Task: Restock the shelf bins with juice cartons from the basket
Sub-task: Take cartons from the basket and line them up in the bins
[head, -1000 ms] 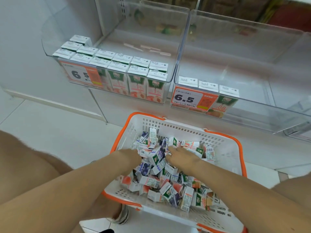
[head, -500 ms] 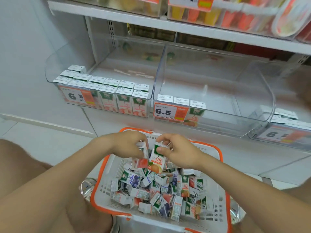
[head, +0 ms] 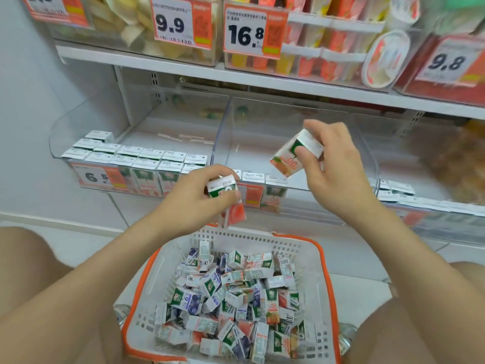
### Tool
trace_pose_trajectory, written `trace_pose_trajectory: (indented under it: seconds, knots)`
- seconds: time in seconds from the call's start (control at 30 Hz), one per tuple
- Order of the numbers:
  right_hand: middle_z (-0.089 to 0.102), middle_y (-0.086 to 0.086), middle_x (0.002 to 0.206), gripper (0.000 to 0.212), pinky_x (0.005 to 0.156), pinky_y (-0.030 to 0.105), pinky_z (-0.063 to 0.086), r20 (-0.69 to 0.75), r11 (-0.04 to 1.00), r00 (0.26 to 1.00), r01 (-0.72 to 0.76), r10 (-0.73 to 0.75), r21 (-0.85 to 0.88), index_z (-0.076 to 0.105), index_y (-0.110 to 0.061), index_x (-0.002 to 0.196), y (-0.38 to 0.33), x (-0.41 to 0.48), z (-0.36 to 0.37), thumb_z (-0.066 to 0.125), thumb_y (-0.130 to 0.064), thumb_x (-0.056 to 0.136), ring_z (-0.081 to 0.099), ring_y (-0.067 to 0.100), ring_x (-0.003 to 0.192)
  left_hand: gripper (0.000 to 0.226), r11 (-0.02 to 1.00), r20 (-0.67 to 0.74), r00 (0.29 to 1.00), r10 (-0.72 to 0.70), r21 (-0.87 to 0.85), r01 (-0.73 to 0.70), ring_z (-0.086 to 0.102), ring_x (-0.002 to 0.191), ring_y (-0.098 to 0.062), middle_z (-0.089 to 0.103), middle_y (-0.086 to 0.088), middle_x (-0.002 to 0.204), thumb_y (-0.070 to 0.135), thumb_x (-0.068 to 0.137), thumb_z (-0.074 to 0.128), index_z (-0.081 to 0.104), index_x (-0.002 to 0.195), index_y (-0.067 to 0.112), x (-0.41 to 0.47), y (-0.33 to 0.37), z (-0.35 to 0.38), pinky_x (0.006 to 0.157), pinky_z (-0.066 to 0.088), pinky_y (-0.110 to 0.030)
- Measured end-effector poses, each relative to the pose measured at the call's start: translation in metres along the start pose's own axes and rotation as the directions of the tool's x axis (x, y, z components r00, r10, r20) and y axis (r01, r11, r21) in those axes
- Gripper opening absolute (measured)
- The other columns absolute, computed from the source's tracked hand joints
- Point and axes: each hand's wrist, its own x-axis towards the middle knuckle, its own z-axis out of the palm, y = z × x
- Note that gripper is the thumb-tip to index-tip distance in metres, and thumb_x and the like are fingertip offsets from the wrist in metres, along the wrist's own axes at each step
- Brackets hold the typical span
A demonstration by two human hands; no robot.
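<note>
**Two cartons lifted, each bound for its own bin**

The left hand has its fingers and thumb curled round a small green-topped juice carton with a red fruit face, just beyond the far rim of the white plastic basket with the orange rim. The right hand pinches a small green-and-white carton with an orange fruit face, tilted, over the open top of the middle clear plastic shelf bin. A jumbled heap of loose cartons lies in the basket.

The orange carton seems to match the short front row of three cartons in the middle bin. It should be turned upright with its face toward the near side. It then goes down touching the rightmost carton of that row, so the line grows without gaps.

The red carton looks like the stock in the left clear plastic bin. That bin's near rows appear full, so the carton likely belongs in the far row. Both cartons need to clear the near lip of the bins, which is hard to see. A light grip will keep the thin card from denting.
</note>
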Motion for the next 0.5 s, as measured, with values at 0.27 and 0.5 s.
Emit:
trace_pose_trajectory:
  seconds: [0.27, 0.5]
  knots:
    - [0.059, 0.009, 0.144, 0.041, 0.112, 0.036, 0.038, 0.459, 0.955, 0.849, -0.159, 0.262, -0.251, 0.061, -0.016, 0.144, 0.044, 0.016, 0.008, 0.063, -0.02, 0.103, 0.053, 0.033, 0.134, 0.027, 0.998, -0.103, 0.993, -0.06, -0.028, 0.057, 0.074, 0.084, -0.019, 0.073, 0.009, 0.096, 0.048, 0.086, 0.083, 0.069, 0.104, 0.033, 0.02, 0.005, 0.023, 0.08, 0.06, -0.053]
    - [0.076, 0.005, 0.116, 0.028, 0.105, 0.045, 0.052, 0.54, 0.941, 0.775, -0.322, 0.327, -0.108, 0.074, -0.016, 0.127, 0.055, 0.025, 0.009, 0.062, -0.02, 0.103, 0.068, 0.023, 0.11, 0.026, 0.995, -0.191, 0.977, -0.095, -0.015, 0.094, 0.07, 0.066, -0.02, 0.075, 0.006, 0.084, 0.051, 0.082, 0.084, 0.075, 0.094, 0.03, 0.019, 0.014, 0.025, 0.069, 0.059, -0.043]
